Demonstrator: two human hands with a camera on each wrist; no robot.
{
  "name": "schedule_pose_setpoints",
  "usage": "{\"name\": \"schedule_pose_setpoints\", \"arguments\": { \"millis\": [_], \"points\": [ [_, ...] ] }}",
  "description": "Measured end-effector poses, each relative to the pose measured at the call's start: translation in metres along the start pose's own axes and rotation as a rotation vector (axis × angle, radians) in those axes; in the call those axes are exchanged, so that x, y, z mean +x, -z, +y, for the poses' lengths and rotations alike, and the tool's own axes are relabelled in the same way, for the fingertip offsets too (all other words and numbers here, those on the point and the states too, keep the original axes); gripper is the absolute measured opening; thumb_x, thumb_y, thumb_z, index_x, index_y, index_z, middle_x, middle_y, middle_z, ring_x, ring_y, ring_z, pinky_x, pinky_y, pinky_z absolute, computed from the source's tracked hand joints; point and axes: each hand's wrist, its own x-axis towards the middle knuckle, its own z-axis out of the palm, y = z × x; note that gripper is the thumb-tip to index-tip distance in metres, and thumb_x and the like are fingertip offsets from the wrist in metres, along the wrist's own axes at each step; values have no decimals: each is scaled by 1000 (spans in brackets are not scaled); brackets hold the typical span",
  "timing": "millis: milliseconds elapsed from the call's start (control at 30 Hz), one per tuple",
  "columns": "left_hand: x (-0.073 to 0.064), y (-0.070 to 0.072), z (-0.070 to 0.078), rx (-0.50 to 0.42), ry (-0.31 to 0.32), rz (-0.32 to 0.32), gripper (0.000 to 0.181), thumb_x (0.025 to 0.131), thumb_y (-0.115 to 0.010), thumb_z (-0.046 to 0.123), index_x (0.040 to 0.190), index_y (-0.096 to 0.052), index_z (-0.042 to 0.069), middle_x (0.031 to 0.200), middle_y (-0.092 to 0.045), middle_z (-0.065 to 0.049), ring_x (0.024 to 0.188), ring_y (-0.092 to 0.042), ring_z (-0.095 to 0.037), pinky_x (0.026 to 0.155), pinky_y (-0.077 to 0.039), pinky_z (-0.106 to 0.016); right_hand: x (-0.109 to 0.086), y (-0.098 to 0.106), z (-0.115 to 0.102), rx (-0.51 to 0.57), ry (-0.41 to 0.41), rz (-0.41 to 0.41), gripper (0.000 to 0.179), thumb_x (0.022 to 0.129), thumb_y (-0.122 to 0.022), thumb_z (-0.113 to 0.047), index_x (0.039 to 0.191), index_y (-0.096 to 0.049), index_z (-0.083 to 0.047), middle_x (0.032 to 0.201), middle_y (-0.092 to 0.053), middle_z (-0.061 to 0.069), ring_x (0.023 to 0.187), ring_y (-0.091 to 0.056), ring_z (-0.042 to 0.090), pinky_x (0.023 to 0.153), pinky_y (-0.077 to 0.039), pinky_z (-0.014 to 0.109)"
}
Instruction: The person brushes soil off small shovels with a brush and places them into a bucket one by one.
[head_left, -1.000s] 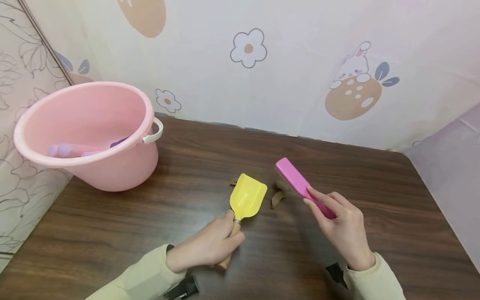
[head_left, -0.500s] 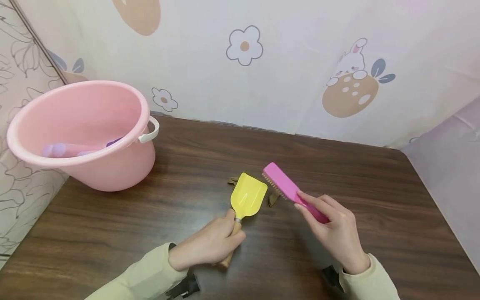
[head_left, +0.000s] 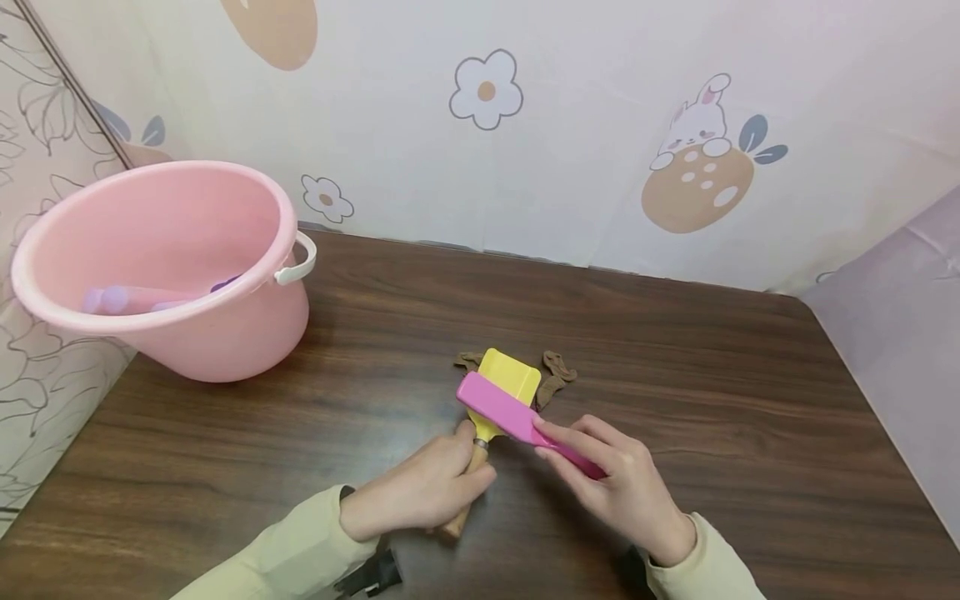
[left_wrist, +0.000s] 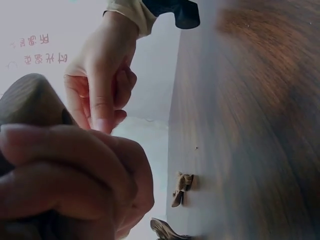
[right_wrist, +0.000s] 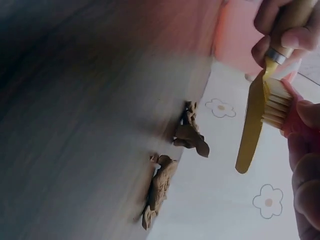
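Note:
My left hand (head_left: 427,487) grips the wooden handle of a small yellow shovel (head_left: 513,375), whose blade points away from me. My right hand (head_left: 618,479) holds a pink brush (head_left: 498,404) by its handle, laid across the blade. In the right wrist view the bristles (right_wrist: 277,102) meet the blade's face, and the shovel is raised off the table. Brown crumpled pieces (head_left: 553,379) lie on the table just right of the blade. Another brown piece (head_left: 467,361) pokes out at its left, partly hidden by the shovel. I cannot tell what they are made of.
A pink bucket (head_left: 225,346) with a white handle (head_left: 298,262) stands at the left, pink and purple objects (head_left: 135,300) inside it. The dark wooden table (head_left: 712,358) ends at a patterned wall covering (head_left: 570,167) behind.
The brush in my right hand has swept left and toward me, from beside the brown pieces to across the shovel blade. The left hand and shovel have barely moved.

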Motion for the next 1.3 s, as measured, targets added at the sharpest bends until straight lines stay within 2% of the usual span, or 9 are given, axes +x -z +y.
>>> {"name": "schedule_pose_setpoints", "arguments": {
  "millis": [200, 367, 567, 667, 733, 833, 967, 1133, 1300],
  "points": [
    [-1, 1, 0, -25, 10, 10, 23, 88, -52, 21, 95, -46, -1, 60, -46, 0, 37, -44, -10, 41, -40, -28, 0, -3, 7, -38, 74, 15, 32, 91, -63, -34, 105, -74, -7, 73, -55, -6, 52, -39, 0, 50, -32, 4],
    [-1, 1, 0, 3, 0, 9, 23, 87, -52, 21, 95, -46, 0, 63, -45, 1, 47, -46, -9, 46, -40, -25, 1, -2, 13, -73, 83, 42, 33, 92, -62, -35, 105, -74, -6, 73, -56, -5, 52, -40, 0, 49, -32, 5],
    [-7, -1, -1, -40, -53, -42, 13, 89, -51, 17, 86, -42, 8, 54, -44, 6, 41, -47, -6, 50, -40, -21, 3, 11, 25, -242, -42, 110, 42, 93, -56, -41, 106, -73, -5, 73, -58, -2, 51, -36, 0, 45, -31, 9],
    [-8, 1, 0, -13, -92, -26, 13, 89, -49, 17, 84, -39, 10, 51, -43, 9, 42, -47, -3, 52, -40, -20, 2, 19, 30, -334, -139, 130, 32, 82, -76, -27, 106, -73, -5, 71, -58, -2, 53, -33, 0, 44, -27, 11],
    [-7, 4, 0, 19, -103, -9, 13, 89, -48, 17, 84, -38, 10, 52, -42, 9, 45, -46, -3, 53, -38, -19, 0, 22, 31, -355, -166, 138, 37, 71, -84, -14, 106, -74, -6, 70, -58, -2, 54, -32, 0, 45, -25, 11],
    [-6, 6, 1, 28, -78, -6, 13, 88, -47, 17, 83, -38, 10, 53, -40, 8, 46, -46, -4, 52, -36, -20, -1, 22, 28, -337, -174, 148, 34, 76, -81, -23, 105, -74, -6, 69, -57, -3, 55, -32, 0, 46, -25, 11],
    [-5, 5, 0, 37, -48, -1, 13, 88, -47, 18, 83, -39, 9, 57, -40, 6, 48, -45, -5, 50, -35, -21, -1, 20, 26, -299, -165, 169, 51, 89, -56, -51, 104, -74, -5, 68, -56, -3, 56, -32, 1, 48, -25, 10],
    [-4, 6, 0, 25, -53, -5, 14, 88, -47, 18, 82, -38, 9, 53, -43, 6, 47, -48, -6, 51, -37, -22, 0, 20, 21, -268, -126, 208, 46, 91, -57, -48, 105, -74, -7, 68, -55, -5, 56, -33, -2, 49, -26, 10],
    [-2, 6, -2, 15, -57, -19, 15, 89, -47, 19, 82, -39, 9, 49, -46, 6, 48, -51, -6, 56, -41, -21, 1, 14, 13, -163, 13, 177, 36, 92, -62, -36, 107, -72, -6, 72, -55, -8, 56, -32, -3, 49, -27, 7]
  ]
}}
